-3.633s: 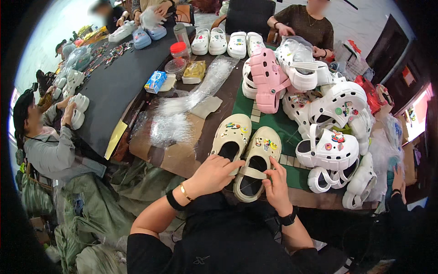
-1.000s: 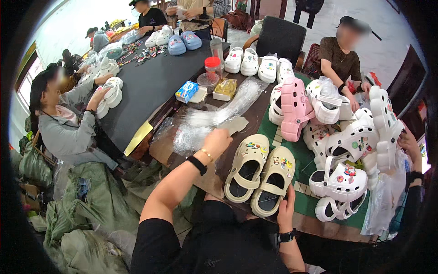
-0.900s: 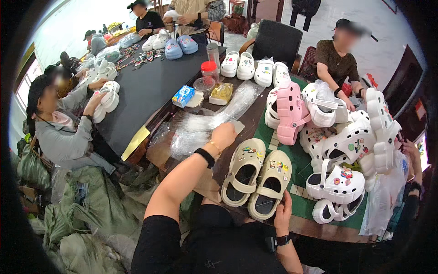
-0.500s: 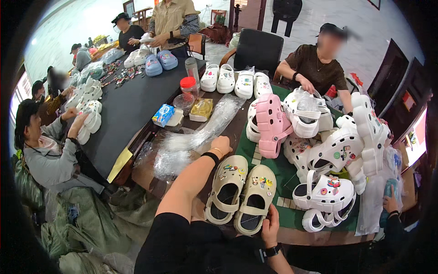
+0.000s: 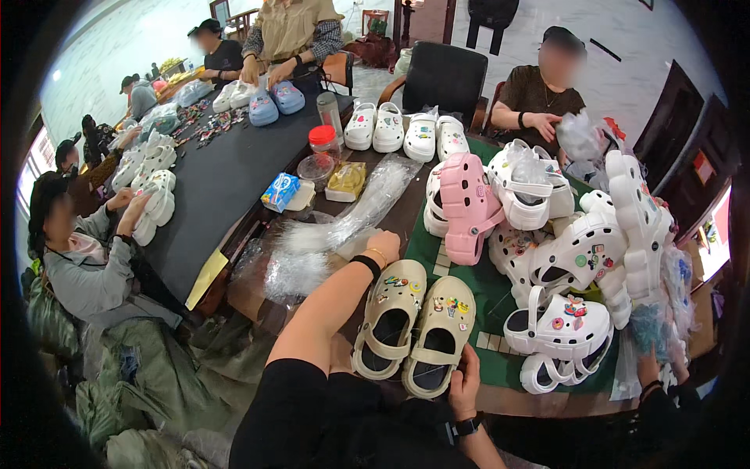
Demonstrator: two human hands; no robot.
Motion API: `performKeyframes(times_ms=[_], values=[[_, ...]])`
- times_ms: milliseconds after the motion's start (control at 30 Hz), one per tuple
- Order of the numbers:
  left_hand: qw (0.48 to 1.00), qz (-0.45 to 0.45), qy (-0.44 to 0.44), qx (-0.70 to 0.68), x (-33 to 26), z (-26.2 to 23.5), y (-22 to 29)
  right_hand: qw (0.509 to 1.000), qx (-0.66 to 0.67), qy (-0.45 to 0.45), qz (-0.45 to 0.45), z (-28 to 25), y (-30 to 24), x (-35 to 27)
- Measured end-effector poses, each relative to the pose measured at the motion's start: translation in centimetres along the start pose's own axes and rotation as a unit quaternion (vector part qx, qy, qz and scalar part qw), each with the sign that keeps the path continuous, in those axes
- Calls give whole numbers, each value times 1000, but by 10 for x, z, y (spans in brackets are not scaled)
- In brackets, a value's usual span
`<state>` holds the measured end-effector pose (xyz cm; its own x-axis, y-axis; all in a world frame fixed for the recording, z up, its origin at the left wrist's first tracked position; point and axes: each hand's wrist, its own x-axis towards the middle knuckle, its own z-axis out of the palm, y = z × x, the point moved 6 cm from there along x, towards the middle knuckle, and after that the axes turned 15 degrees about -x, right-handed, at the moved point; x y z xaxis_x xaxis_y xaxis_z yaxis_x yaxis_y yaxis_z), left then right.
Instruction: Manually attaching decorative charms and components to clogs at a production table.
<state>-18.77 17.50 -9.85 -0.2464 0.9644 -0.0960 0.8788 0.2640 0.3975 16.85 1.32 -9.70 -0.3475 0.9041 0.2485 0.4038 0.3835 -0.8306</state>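
A pair of beige clogs with colourful charms stands side by side at the near table edge: the left clog (image 5: 393,316) and the right clog (image 5: 441,336). Gripping the outer heel side of the right clog is my right hand (image 5: 466,375), thumb on its rim. Beyond the left clog's toe, my left hand (image 5: 383,244) is closed in a fist-like pinch; what it holds, if anything, is hidden. It is close to a bundle of thin clear plastic strands (image 5: 336,223) in a plastic wrapper. A faint thin line crosses the clogs' heel openings.
Right of me, white clogs (image 5: 578,250) and a pink clog (image 5: 466,207) are piled on a green mat (image 5: 500,301). A red-lidded jar (image 5: 323,139) and a blue box (image 5: 280,192) stand ahead. Co-workers sit around; one's hands (image 5: 652,371) reach in at lower right.
My hands and the beige clogs stay nearly still. The co-worker opposite has moved from the white clogs to a clear plastic bag. The standing person's hands have lowered to the clogs on the far table.
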Motion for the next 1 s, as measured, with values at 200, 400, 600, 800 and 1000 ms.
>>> performKeyframes(times_ms=[200, 400, 600, 800, 1000], values=[[997, 18, -13, -70, -28, -15, -32, 1000, 23, -4, 1, 0, -11, 2], [996, 42, -47, -69, -69, -44, -49, 1000, 14, -3, -3, -1, -3, 2], [996, 61, 46, -43, -77, -41, -44, 1000, 27, 4, -8, -2, -4, 2], [997, 50, 58, 29, -74, -21, -25, 1000, 26, 4, -1, 3, 3, -2], [998, 25, 55, -3, -58, -13, -34, 1000, 25, 4, 1, 2, 0, 0]])
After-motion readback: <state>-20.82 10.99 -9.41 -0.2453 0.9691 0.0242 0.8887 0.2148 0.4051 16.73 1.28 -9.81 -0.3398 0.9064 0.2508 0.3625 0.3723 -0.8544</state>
